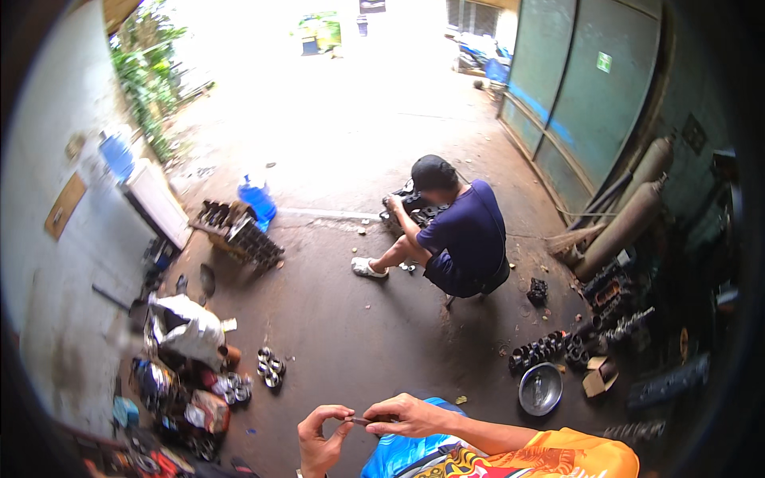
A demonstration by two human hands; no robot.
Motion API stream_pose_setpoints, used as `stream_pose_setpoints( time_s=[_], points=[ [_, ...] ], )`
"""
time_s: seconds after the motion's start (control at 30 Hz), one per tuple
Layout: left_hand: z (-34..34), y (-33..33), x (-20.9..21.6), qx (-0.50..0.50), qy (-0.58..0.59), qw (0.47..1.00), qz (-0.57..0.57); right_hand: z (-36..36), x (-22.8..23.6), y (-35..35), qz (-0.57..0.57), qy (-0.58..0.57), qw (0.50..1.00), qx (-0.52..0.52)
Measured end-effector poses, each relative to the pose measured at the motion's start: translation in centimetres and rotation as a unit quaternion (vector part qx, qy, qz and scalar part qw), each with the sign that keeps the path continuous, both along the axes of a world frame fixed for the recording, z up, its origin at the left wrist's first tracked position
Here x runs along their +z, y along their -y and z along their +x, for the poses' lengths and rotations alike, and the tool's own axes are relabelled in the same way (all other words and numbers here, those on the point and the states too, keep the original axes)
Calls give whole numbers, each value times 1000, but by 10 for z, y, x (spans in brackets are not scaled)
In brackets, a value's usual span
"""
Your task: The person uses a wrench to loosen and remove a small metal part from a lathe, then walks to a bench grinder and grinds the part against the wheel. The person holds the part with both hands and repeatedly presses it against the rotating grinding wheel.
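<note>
Low in the head view, my two hands meet in front of my lap. My left hand pinches one end of a small, narrow, dark reddish-brown piece between thumb and fingertips. The other end is between the thumb and fingers of my right hand, which comes in from the right. What kind of piece it is, I cannot make out at this size. Beneath my hands lies bright blue patterned cloth, beside an orange printed shirt.
Ahead, a person in dark blue sits low, hands on a dark engine part. An engine block stands left near a blue water jug. At right are a metal basin, an open cardboard box and gas cylinders.
</note>
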State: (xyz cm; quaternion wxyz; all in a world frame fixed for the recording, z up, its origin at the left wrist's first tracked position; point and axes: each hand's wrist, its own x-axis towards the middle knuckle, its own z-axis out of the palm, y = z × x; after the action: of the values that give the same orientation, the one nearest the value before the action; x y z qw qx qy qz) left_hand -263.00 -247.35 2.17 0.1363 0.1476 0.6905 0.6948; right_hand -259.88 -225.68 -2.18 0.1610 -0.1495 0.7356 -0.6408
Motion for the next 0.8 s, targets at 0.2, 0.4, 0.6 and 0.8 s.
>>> stream_pose_setpoints(
  time_s=[0.2,0.4,0.6,0.8],
  points=[
    [-177,-3,-42,-23,8,999,23,-164,-30,3,-18,-25,999,-31],
    [-340,-20,-56,115,-28,992,41,-385,-28,-8,-3,-49,998,39],
    [-504,-10,-45,191,-77,975,83,-594,27,-11,57,-193,968,147],
    [-694,-12,-81,178,-69,974,121,-759,1,-20,66,-108,985,115]
  ],
)
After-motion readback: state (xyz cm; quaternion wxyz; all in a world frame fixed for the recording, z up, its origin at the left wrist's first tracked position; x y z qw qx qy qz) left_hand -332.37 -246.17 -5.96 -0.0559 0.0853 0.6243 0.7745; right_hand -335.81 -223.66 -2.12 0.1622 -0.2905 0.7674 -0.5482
